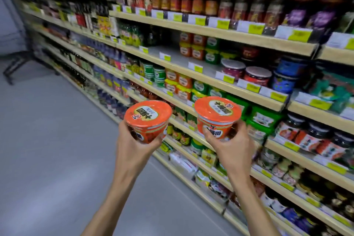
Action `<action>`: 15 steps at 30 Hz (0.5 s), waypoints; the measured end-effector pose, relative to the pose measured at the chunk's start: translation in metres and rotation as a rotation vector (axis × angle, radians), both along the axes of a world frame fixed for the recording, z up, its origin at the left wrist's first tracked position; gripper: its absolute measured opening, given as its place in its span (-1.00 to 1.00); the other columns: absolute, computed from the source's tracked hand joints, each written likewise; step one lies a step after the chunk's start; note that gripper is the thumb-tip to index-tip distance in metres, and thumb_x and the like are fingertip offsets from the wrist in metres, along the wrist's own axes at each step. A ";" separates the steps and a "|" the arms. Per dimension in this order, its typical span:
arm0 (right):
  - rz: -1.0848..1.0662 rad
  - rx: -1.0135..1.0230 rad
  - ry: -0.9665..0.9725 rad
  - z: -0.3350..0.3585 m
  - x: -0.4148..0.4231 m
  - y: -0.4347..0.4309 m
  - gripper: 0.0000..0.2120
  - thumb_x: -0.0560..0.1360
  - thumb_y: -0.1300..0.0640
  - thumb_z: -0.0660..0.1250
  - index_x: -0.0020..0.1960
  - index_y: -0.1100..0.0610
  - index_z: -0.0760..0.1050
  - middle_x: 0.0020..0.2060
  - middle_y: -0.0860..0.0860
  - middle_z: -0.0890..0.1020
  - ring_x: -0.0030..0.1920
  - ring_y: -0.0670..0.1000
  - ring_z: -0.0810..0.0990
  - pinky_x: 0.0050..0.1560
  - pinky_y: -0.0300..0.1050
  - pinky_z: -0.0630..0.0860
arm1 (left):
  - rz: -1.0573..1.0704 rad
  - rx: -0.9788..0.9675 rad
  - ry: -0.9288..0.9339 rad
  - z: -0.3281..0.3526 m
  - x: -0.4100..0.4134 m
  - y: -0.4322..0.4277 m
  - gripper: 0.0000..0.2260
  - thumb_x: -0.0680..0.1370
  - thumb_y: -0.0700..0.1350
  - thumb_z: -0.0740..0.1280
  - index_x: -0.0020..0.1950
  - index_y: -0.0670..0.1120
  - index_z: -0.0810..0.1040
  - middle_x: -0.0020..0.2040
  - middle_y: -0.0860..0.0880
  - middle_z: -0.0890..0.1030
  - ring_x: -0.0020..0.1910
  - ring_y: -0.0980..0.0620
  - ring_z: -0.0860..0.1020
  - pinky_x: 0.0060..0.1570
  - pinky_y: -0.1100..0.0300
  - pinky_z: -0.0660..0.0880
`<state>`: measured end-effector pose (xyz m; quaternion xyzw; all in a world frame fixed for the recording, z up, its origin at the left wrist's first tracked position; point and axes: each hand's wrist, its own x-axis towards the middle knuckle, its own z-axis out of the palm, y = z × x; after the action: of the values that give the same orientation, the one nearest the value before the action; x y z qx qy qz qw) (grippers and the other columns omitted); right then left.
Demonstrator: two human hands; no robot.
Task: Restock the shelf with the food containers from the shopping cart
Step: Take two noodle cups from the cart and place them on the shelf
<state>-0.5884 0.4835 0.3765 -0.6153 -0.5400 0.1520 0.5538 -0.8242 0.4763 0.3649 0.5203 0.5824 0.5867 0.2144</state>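
My left hand [134, 141] grips an orange food bowl [148, 119] from below, lid tilted toward me. My right hand [229, 141] grips a second orange bowl [217, 116] the same way, a little higher and closer to the shelf. Both bowls hang in the air in front of the long wooden shelf [191, 72]. On its middle level there is a bare white stretch of board [172, 53] left of stacked red and green tubs [199, 48]. The shopping cart is out of sight.
Shelf levels above hold dark sauce bottles [191, 2]; lower ones hold green tubs [262, 119], jars and packets. Round lidded containers [257, 74] sit right of the gap. Grey aisle floor [47, 140] spreads to the left, with a black metal frame [17, 63] at the far end.
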 end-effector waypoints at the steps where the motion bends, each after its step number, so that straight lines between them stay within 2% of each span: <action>1: 0.010 -0.002 0.005 -0.001 -0.012 0.018 -0.23 0.20 -0.26 0.57 0.30 0.04 0.46 0.03 -0.17 0.59 -0.04 -0.17 0.58 -0.14 -0.54 0.36 | 0.001 -0.002 -0.004 -0.001 -0.011 0.016 -0.23 0.22 0.04 0.69 0.31 0.12 0.36 0.16 0.19 0.57 0.09 0.28 0.57 -0.01 0.27 0.54; 5: 0.055 0.005 0.028 -0.008 -0.054 0.095 -0.26 0.19 -0.17 0.64 0.27 0.00 0.45 0.02 -0.18 0.60 -0.05 -0.26 0.59 -0.13 -0.53 0.42 | 0.005 0.024 -0.022 -0.006 -0.050 0.081 -0.23 0.24 0.01 0.68 0.33 0.10 0.36 0.19 0.17 0.56 0.11 0.27 0.58 -0.03 0.36 0.56; 10: 0.084 -0.019 0.026 -0.010 -0.113 0.187 -0.27 0.18 -0.15 0.64 0.24 -0.04 0.41 0.05 -0.14 0.59 -0.01 -0.10 0.61 -0.02 -0.22 0.53 | 0.053 -0.001 -0.072 -0.013 -0.105 0.160 -0.18 0.18 0.12 0.67 0.35 0.11 0.36 0.23 0.13 0.56 0.16 0.19 0.58 0.06 0.15 0.61; 13: 0.100 -0.042 0.006 -0.010 -0.150 0.232 -0.26 0.19 -0.11 0.66 0.25 0.02 0.41 0.04 -0.14 0.56 0.01 -0.08 0.59 -0.05 -0.30 0.44 | 0.085 -0.021 -0.076 -0.016 -0.139 0.202 -0.22 0.21 0.02 0.69 0.33 0.08 0.38 0.21 0.13 0.57 0.14 0.19 0.59 0.09 0.07 0.61; 15: 0.099 -0.049 0.000 -0.012 -0.173 0.259 -0.22 0.18 -0.12 0.65 0.29 0.07 0.42 0.05 -0.14 0.55 0.02 -0.08 0.58 -0.07 -0.36 0.40 | 0.080 -0.021 -0.076 -0.018 -0.161 0.229 -0.21 0.23 -0.03 0.69 0.35 0.03 0.38 0.20 0.13 0.57 0.12 0.23 0.59 0.05 0.16 0.61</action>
<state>-0.7618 0.7423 0.3648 -0.6011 -0.5660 0.1926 0.5303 -0.9856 0.7051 0.3474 0.4717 0.6003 0.6079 0.2183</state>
